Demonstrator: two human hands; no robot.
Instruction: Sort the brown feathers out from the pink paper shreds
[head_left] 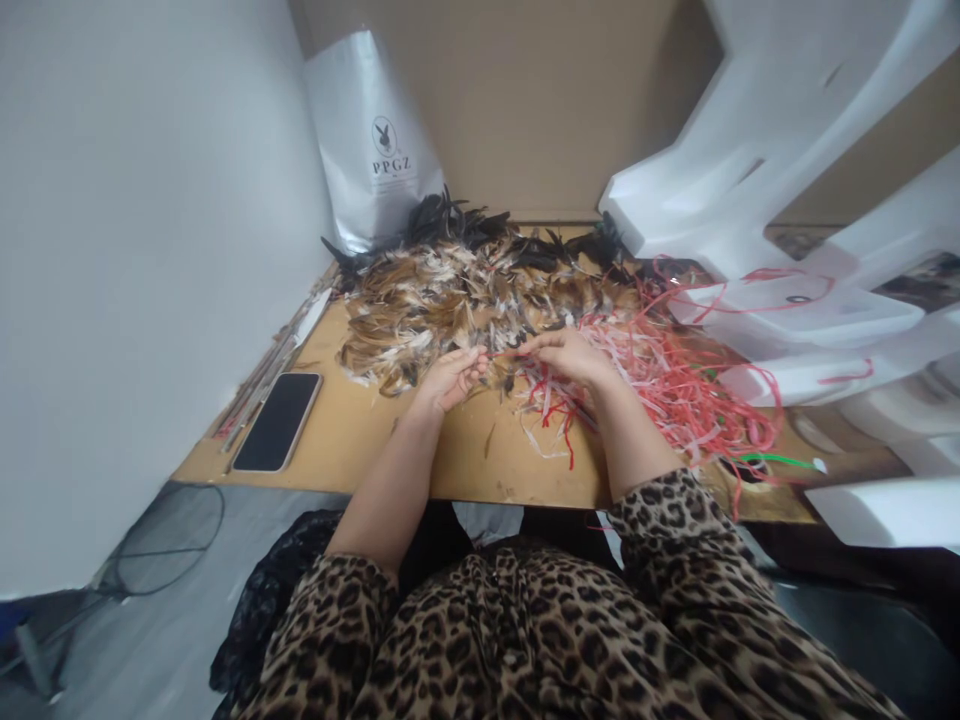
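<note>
Head view: left hand [448,380] and right hand [571,358], fingers pinched narrow, hold a thin red plastic strip [504,353] beside loose brown feathers [420,300].

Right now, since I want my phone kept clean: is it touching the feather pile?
Apart. The head view shows bare tabletop between the phone and the feather pile.

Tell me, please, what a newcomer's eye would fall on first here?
A big heap of brown, white and black feathers covers the back of the wooden table, with a tangle of red and white strips spilling to its right. The left hand and right hand meet where the two piles touch, fingers bunched on something too small to tell.
</note>
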